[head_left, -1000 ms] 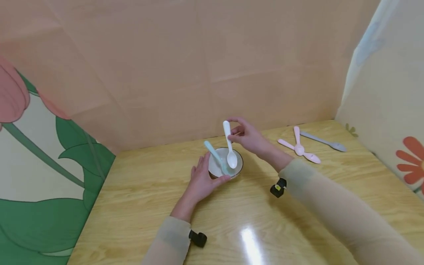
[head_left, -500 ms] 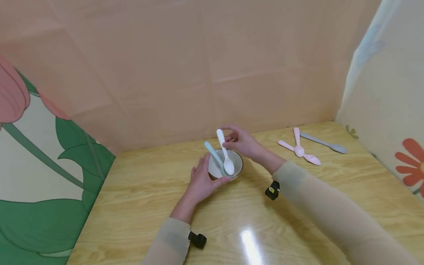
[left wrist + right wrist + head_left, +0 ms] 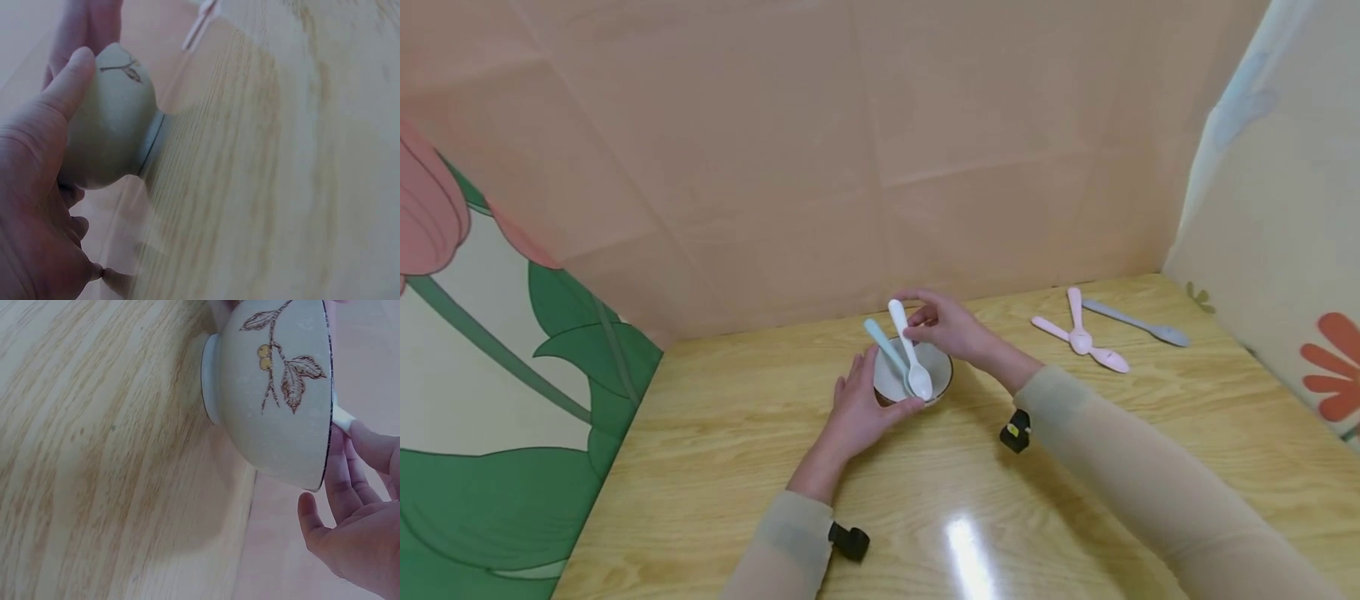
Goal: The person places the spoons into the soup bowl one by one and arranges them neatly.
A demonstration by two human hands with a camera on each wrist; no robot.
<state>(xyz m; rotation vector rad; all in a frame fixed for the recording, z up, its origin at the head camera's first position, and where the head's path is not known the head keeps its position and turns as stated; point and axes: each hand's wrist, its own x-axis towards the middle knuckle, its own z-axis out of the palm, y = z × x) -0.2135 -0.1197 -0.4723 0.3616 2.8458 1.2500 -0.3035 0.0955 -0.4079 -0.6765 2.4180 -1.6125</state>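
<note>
A white bowl (image 3: 938, 360) with a dark rim and a brown leaf pattern on its outside (image 3: 275, 394) stands on the table. My left hand (image 3: 857, 414) holds it from the left, thumb at the near rim and fingers along the side. Between thumb and fingers, my right hand (image 3: 951, 329) pinches the handle of a white spoon (image 3: 919, 377), whose head is down inside the bowl. A light teal spoon (image 3: 887, 346) leans in the bowl just left of it, its head partly hidden behind the white one.
On the wooden table (image 3: 715, 450), to the right, two pink spoons (image 3: 1079, 342) lie crossed beside a grey spoon (image 3: 1127, 318). A plain peach backdrop (image 3: 760, 167) rises behind the table's far edge, with flower-patterned panels at both sides.
My right hand has lowered the white spoon and shifted it left, so its head now sits deeper in the bowl and overlaps the teal spoon. The left hand stays at the bowl.
</note>
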